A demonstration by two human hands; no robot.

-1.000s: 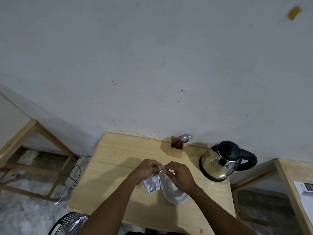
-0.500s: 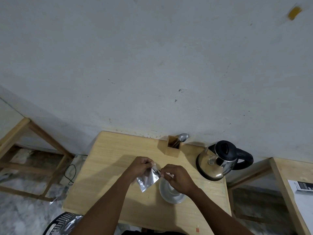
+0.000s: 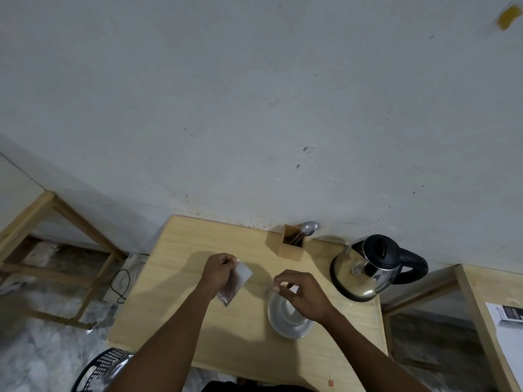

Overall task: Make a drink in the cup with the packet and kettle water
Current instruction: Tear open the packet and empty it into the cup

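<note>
Beneath both hands lay a pale wooden desk [image 3: 175,281] against a scuffed grey wall [image 3: 254,108]. Left hand [image 3: 218,271] pinched the silver packet [image 3: 234,284]; right hand [image 3: 304,295], fingers curled on a torn scrap, hovered over the cup [image 3: 285,318]. Kettle [image 3: 368,267] stood beyond the right hand. No writing was legible.

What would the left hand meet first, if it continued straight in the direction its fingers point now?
Probably the wooden utensil holder: the left hand, pinching the packet, points up-right toward it. Depth is unclear.

Both hands [image 3: 219,271] [image 3: 304,295] pinched, apart.
</note>
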